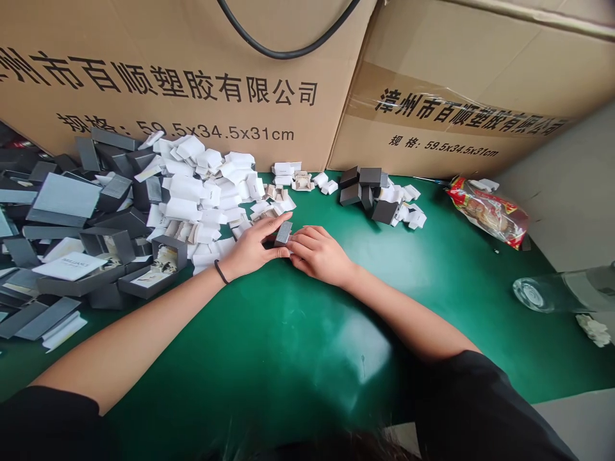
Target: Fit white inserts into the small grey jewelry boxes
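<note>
A small dark grey box [283,234] is between my two hands at the middle of the green table [288,333]. My left hand [257,246] grips it from the left, thumb below and forefinger stretched above it. On its right side, the bent fingers of my right hand [321,253] press together against the box and partly hide it. Whether the box is lidded I cannot make out. Just beyond my left hand lies a heap of folded white card inserts [192,186]. Past my right hand sits a small group of dark grey boxes [369,176] with white inserts beside them.
A large pile of opened dark grey boxes [67,198] covers the table's left side. Two big cardboard cartons [298,38] wall off the back, with a black cable [288,54] hanging in front. At right are a food packet [490,214] and a lying clear glass [567,288].
</note>
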Demonstrator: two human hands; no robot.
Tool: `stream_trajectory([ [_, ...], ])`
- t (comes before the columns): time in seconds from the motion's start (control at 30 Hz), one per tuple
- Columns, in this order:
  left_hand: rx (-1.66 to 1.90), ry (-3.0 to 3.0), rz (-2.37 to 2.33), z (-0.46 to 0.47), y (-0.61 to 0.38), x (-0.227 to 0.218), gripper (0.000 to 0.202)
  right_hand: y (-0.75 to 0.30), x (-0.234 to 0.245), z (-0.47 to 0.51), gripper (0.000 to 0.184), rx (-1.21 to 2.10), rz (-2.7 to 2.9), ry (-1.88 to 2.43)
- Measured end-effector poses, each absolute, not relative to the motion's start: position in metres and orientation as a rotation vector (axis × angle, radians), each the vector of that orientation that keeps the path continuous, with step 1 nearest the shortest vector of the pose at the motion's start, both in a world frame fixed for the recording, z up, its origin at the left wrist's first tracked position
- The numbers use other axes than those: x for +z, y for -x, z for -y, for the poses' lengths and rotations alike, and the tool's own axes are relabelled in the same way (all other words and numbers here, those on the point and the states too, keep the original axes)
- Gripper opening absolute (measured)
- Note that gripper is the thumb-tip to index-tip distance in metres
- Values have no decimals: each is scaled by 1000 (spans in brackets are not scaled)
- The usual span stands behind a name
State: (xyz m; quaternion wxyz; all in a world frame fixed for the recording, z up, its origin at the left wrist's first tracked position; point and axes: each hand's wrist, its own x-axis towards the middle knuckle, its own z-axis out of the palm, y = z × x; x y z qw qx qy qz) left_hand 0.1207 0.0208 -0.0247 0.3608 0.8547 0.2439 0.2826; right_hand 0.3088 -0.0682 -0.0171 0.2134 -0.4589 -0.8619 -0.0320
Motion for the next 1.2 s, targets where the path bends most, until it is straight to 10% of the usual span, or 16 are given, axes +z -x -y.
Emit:
stream_trajectory([
  [1.2, 922, -2265, -685, -4, -128, -17, 39, -303, -24, 73, 26, 104, 2218, 1172],
])
